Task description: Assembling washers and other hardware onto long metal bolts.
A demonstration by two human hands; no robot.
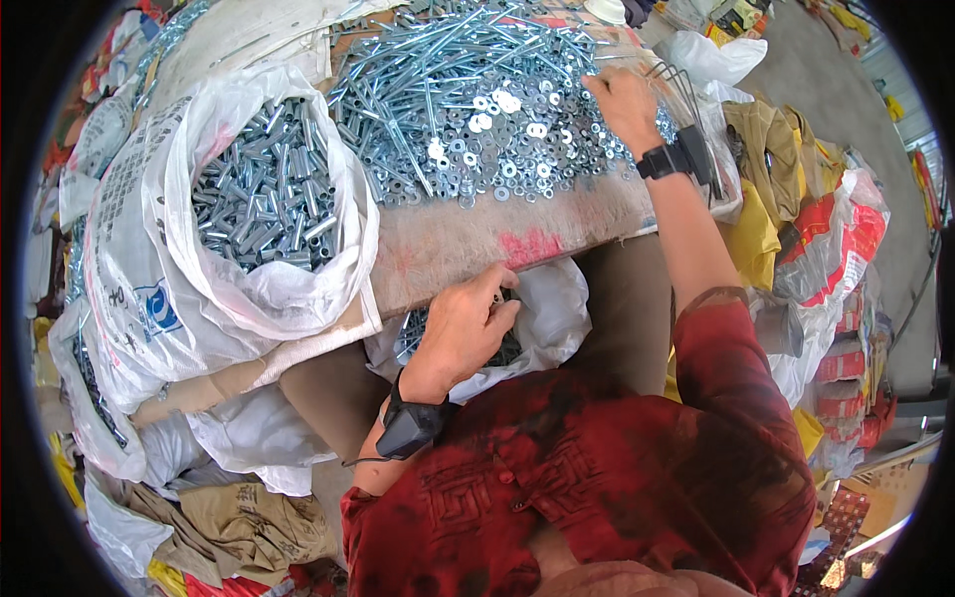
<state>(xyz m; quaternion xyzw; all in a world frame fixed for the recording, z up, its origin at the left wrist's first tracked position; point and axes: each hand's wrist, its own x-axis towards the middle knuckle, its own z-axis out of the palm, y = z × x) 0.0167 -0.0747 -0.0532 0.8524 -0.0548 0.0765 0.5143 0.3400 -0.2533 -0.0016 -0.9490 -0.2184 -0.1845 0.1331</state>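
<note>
My left hand is just past the table's front edge, above an open white bag between my knees that holds metal pieces. Its thumb and fingers curl toward each other; whatever they hold is too small to make out. My right hand reaches to the right side of a heap of flat metal washers. Its fingertips are closed together, and what is in them is hidden. Long thin bolt-like metal rods lie piled behind and left of the washers. Each wrist wears a black strapped device.
A white woven sack full of short metal tubes stands at the left of the table. Bent dark wires stick up by my right wrist. Folded brown sacks and plastic bags lie around on both sides.
</note>
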